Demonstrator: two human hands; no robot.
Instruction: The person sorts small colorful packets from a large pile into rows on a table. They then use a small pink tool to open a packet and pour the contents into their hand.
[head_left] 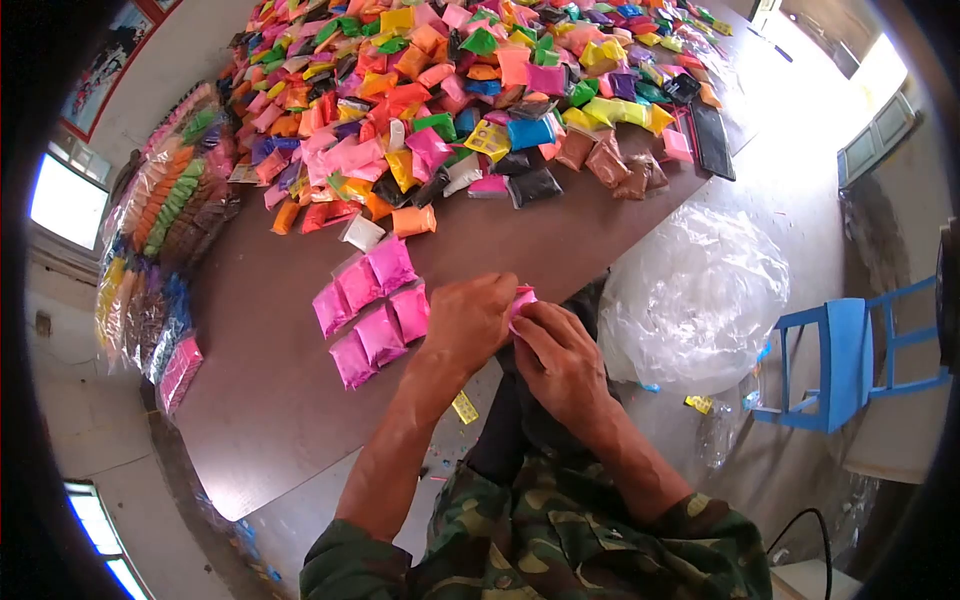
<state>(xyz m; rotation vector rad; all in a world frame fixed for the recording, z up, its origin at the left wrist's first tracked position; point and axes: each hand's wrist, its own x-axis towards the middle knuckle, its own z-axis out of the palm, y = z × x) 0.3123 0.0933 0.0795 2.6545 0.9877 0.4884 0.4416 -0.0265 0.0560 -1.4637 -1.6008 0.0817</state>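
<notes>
My left hand (468,318) and my right hand (562,362) meet over the table's near edge with a small pink packet (522,298) between them. The right thumb and fingers pinch the packet from its near side. Curled at its left edge, the left hand closes on it, though its fingertips are partly hidden. Left of my hands, several filled pink packets (379,336) lie flat on the brown table (270,400) in two neat slanting rows.
A large heap of coloured packets (430,100) covers the table's far side. Stacked packets in clear plastic (170,230) line the left edge. A dark flat tray (711,135) lies at the right edge. On the floor are a big clear plastic bag (695,300) and a blue chair (845,360).
</notes>
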